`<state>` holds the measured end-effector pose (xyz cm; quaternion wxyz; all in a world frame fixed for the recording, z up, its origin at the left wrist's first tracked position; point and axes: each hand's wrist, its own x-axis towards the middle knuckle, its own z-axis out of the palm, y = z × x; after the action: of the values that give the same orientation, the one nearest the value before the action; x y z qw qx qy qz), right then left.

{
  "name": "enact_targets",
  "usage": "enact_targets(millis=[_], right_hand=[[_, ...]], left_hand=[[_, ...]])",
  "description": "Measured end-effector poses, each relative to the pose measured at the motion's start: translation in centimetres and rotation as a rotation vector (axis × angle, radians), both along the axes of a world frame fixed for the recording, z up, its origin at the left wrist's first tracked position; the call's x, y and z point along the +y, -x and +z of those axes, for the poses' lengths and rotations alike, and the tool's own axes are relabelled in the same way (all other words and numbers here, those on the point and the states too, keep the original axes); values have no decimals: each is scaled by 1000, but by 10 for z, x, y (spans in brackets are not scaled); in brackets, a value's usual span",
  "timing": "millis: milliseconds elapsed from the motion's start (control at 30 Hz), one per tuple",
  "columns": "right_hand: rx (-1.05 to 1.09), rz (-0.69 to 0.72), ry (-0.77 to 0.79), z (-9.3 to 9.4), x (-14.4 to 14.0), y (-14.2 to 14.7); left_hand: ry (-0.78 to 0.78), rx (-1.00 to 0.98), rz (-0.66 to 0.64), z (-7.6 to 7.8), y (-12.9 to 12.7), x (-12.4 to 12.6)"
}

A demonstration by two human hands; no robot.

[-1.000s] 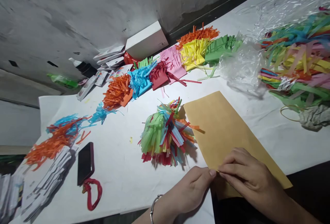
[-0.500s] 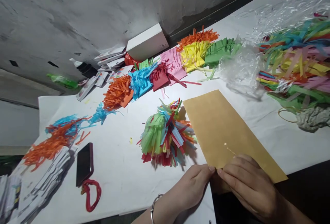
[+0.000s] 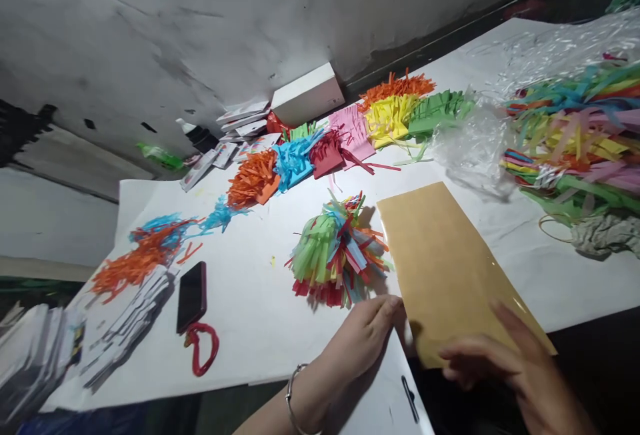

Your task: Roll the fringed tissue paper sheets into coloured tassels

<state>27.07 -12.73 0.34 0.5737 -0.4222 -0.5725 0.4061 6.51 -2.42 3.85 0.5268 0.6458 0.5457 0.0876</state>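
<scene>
Brown paper (image 3: 450, 268) lies flat on the white worktop (image 3: 240, 328), near end overhanging the edge; left hand (image 3: 367, 331) is just beside its left side, curled narrow, thumb against fingers; can't tell if it pinches anything; right hand (image 3: 505, 361) is blurred at the paper's near end, fingers spread wide, contact unclear; tassel bundle (image 3: 325, 251) sits just left of the paper; phone (image 3: 191, 296) with red strap (image 3: 213, 355) is well left of it; clear plastic (image 3: 473, 138) lies beyond it to the right; yellow fringe (image 3: 393, 118) is beyond its far end.
</scene>
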Motion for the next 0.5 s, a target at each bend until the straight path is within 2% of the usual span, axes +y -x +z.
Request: enact_targets(millis=[100, 200, 333, 433, 500], right_hand=[[-155, 161, 40, 0, -11, 23], [-288, 107, 33, 7, -7, 33], [-217, 8, -32, 29, 17, 26], [-265, -56, -171, 50, 35, 13], [-371, -238, -314, 63, 41, 4]], left_hand=[[-179, 51, 55, 18, 13, -4], [-319, 4, 42, 48, 27, -12], [-413, -126, -73, 88, 39, -29], [-466, -152, 11, 97, 41, -40], [-519, -191, 135, 93, 40, -44]])
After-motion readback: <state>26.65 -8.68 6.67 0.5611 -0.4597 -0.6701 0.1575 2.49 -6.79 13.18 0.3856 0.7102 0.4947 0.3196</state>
